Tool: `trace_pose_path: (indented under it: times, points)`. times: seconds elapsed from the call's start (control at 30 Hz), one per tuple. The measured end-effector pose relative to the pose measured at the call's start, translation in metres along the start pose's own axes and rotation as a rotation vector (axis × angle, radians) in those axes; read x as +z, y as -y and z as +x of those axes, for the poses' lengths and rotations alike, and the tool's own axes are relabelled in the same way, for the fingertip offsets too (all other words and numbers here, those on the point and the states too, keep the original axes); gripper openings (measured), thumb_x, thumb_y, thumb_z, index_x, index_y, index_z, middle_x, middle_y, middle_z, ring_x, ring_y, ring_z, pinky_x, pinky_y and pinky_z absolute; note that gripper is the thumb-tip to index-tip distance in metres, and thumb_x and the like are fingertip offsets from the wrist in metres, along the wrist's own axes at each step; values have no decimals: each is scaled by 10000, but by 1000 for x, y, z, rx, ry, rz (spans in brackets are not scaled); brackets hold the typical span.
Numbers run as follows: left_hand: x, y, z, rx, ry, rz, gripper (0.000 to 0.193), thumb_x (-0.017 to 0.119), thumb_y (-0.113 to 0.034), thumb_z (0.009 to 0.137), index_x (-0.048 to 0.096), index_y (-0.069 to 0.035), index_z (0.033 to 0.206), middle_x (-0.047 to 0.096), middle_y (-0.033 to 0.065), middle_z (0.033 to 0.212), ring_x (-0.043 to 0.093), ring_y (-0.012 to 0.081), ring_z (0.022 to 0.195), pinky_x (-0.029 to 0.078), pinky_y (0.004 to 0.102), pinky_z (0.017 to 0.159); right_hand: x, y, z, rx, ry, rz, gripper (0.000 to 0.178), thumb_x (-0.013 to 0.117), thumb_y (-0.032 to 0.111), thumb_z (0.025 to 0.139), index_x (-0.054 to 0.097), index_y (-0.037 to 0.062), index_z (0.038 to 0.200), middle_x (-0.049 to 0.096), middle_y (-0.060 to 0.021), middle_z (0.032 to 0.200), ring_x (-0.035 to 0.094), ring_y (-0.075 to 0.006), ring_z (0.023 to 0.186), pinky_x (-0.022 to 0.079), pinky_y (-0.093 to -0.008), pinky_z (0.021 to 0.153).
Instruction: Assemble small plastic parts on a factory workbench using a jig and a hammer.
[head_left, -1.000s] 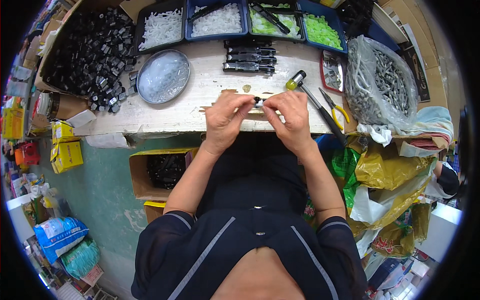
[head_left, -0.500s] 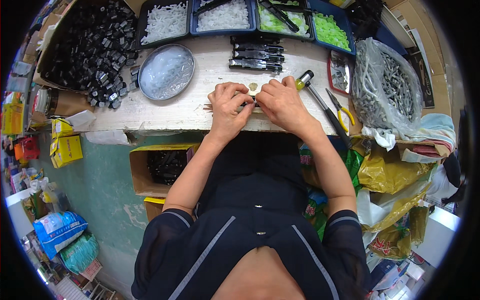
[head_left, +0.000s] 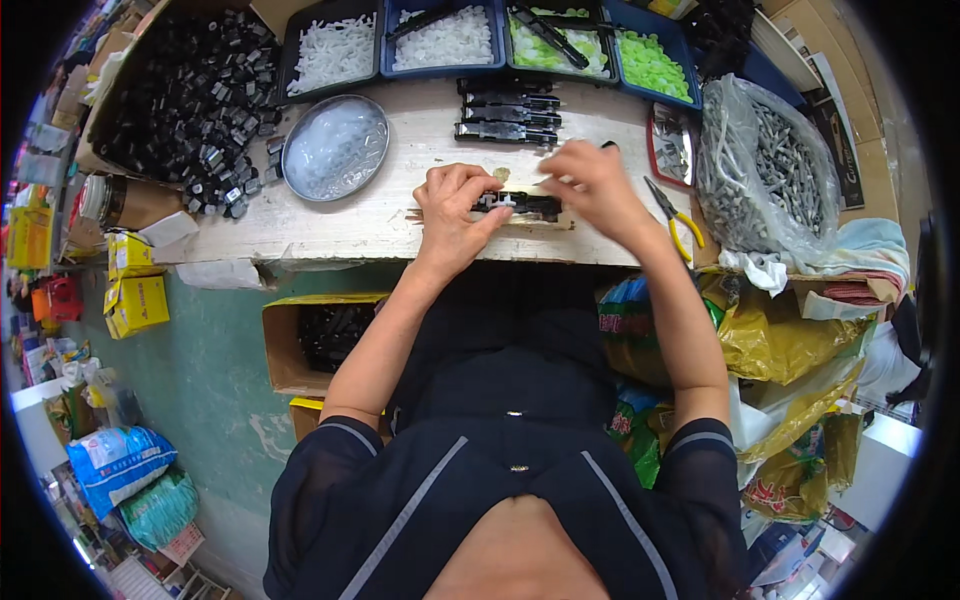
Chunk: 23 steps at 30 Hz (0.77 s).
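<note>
My left hand (head_left: pixel 452 207) is closed on the left end of a long black part (head_left: pixel 538 205), which lies crosswise near the table's front edge. A small white plastic piece (head_left: pixel 497 201) sits on that part beside my left fingertips. My right hand (head_left: pixel 597 190) is raised off the part's right end, its bent fingers smeared by motion; whether they hold anything small does not show. Behind it, only the dark tip of a hammer (head_left: pixel 609 145) peeks out, the remainder covered by my hand and forearm. Several similar black parts (head_left: pixel 507 132) are stacked farther back.
Along the back stand trays of white pieces (head_left: pixel 443 45) and green pieces (head_left: pixel 652 65). Black blocks (head_left: pixel 205 125) heap at left, beside a round dish (head_left: pixel 335 147). Yellow-handled pliers (head_left: pixel 683 222), a red-edged case (head_left: pixel 671 146) and a bag of grey metal pieces (head_left: pixel 775 165) are at right.
My right hand has lifted off the black part and moved right, uncovering the part's right end and the white piece. My left hand stays on it. The view has shifted slightly.
</note>
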<state>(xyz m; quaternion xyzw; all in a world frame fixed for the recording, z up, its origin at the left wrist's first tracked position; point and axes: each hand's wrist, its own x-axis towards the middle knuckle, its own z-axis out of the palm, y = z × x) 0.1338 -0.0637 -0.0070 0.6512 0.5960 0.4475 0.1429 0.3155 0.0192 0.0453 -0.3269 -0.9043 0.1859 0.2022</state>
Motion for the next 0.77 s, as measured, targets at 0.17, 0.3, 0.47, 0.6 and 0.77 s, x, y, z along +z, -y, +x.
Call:
trace_pose_path:
  times: [0.17, 0.3, 0.47, 0.6, 0.77]
  points:
    - [0, 0, 0, -37, 29, 72, 173, 709, -139, 613, 674, -131, 782, 528, -2, 882, 420, 216, 936, 265, 367, 801, -83, -44, -24, 177, -298, -80, 117, 587, 49, 752, 622, 26, 861, 579, -112, 795, 595, -245, 720, 460, -299, 643]
    - [-1, 3, 1, 23, 84, 129, 134, 713, -147, 626, 680, -162, 755, 526, -22, 870, 432, 203, 911, 271, 366, 794, -168, -139, -80, 564, -407, -845, 142, 552, 125, 794, 628, 116, 914, 599, -77, 925, 584, -269, 863, 458, -374, 722]
    - [-17, 7, 8, 188, 161, 96, 175, 704, -207, 678, 662, -135, 832, 530, 32, 906, 446, 217, 911, 301, 372, 771, -196, -191, -136, 848, -118, -799, 368, 565, 142, 765, 543, 171, 1131, 535, -52, 1122, 524, -269, 1019, 353, -534, 851]
    - [-68, 56, 68, 129, -161, 383, 192, 687, -208, 691, 663, -93, 843, 577, 95, 889, 524, 262, 804, 396, 375, 741, -179, -185, -119, 849, -80, -601, 453, 626, 77, 688, 539, 120, 1130, 537, -73, 1098, 545, -259, 983, 394, -417, 852]
    - [-130, 113, 158, -318, -173, 749, 223, 682, -188, 687, 669, -65, 872, 580, 167, 946, 575, 351, 869, 479, 424, 718, -178, -199, -111, 904, -9, -643, 416, 644, 85, 685, 560, 110, 1092, 527, -83, 1097, 548, -250, 982, 398, -410, 855]
